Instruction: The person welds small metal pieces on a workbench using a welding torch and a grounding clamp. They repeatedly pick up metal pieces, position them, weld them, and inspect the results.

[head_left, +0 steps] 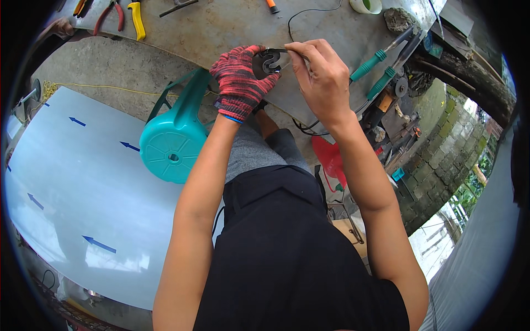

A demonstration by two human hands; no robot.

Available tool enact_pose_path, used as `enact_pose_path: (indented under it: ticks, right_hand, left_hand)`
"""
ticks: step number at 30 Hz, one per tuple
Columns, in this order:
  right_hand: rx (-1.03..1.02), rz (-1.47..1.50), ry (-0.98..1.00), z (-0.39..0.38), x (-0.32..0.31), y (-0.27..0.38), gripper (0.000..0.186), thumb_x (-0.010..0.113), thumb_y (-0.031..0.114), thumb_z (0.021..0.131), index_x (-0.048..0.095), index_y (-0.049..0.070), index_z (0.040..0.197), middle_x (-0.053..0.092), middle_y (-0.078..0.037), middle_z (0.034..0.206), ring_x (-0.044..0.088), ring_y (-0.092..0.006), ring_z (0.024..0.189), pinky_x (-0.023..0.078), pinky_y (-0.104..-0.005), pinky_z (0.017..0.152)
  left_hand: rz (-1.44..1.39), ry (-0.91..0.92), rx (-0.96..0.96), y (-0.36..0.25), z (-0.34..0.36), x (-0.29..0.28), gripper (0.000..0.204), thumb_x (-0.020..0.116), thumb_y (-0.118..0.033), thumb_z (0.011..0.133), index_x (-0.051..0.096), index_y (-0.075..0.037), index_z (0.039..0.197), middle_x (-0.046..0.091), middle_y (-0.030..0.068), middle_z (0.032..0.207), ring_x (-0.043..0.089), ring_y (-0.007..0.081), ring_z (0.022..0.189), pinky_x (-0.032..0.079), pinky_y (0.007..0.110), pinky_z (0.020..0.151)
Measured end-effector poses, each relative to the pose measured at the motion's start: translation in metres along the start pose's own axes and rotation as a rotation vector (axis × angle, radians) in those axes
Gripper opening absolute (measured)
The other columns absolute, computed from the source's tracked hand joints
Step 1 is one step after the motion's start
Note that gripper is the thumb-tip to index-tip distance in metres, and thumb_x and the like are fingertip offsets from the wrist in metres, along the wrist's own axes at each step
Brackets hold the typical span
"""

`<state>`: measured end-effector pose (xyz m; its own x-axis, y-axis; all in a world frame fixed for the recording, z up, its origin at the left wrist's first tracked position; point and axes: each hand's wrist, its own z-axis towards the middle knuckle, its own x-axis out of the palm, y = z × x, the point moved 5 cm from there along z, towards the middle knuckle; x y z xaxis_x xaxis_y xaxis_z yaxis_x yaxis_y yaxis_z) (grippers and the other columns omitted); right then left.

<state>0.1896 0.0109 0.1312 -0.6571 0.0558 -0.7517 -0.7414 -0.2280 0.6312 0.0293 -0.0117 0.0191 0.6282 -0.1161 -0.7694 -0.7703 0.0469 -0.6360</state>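
My left hand point(243, 81), in a red and black knitted glove, is closed around a small dark curved metal piece point(270, 62) that looks S-shaped, over the near edge of the metal worktable point(221, 33). Close beside it, my bare right hand point(323, 77) is closed in a pinch on a thin dark strip point(280, 50). The strip reaches toward the top of the curved piece. Whether the two are joined I cannot make out, since my fingers cover parts of both.
On the table lie red-handled pliers point(110, 16), a yellow-handled tool point(136, 21) and a long-handled green-gripped cutter point(381, 71). A black cable point(289, 27) crosses it. A teal stool point(175, 144) lies tipped by my left arm, near a large pale sheet point(88, 165).
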Motion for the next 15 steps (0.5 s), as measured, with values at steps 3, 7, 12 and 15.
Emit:
enact_pose_path:
  ticks: [3, 7, 12, 15]
  right_hand:
    - [-0.003, -0.001, -0.004, 0.0004, -0.0026, 0.0015, 0.013, 0.076, 0.005, 0.088, 0.074, 0.006, 0.101, 0.067, -0.008, 0.089, 0.067, -0.0265, 0.077, 0.054, -0.0380, 0.068]
    - [0.004, 0.002, -0.003, 0.0008, -0.0053, 0.0033, 0.013, 0.076, 0.005, 0.088, 0.074, 0.006, 0.101, 0.068, -0.008, 0.089, 0.068, -0.0267, 0.078, 0.055, -0.0377, 0.069]
    - [0.002, 0.007, 0.001, 0.0003, -0.0029, 0.0027, 0.013, 0.076, 0.005, 0.088, 0.074, 0.006, 0.100, 0.068, -0.008, 0.089, 0.068, -0.0271, 0.077, 0.055, -0.0377, 0.068]
    - [0.001, 0.002, 0.002, 0.0010, -0.0032, 0.0025, 0.013, 0.076, 0.005, 0.088, 0.074, 0.006, 0.100, 0.068, -0.009, 0.089, 0.068, -0.0274, 0.077, 0.055, -0.0378, 0.068]
  left_hand:
    - [0.001, 0.007, 0.002, 0.0005, 0.0000, 0.0000, 0.072, 0.091, -0.048, 0.062, 0.068, -0.021, 0.124, 0.069, 0.0037, 0.117, 0.061, 0.0268, 0.114, 0.040, 0.047, 0.100]
    - [-0.007, -0.006, 0.010, -0.0004, 0.0001, -0.0009, 0.072, 0.091, -0.048, 0.062, 0.068, -0.021, 0.124, 0.069, 0.0041, 0.118, 0.061, 0.0269, 0.115, 0.040, 0.047, 0.101]
    - [-0.027, 0.006, 0.002, 0.0028, -0.0003, 0.0022, 0.072, 0.091, -0.048, 0.062, 0.068, -0.022, 0.125, 0.068, 0.0044, 0.120, 0.060, 0.0278, 0.115, 0.040, 0.048, 0.102]
    - [-0.027, 0.016, -0.006, 0.0035, -0.0004, 0.0028, 0.072, 0.091, -0.049, 0.062, 0.068, -0.022, 0.125, 0.068, 0.0048, 0.120, 0.060, 0.0286, 0.114, 0.040, 0.049, 0.101]
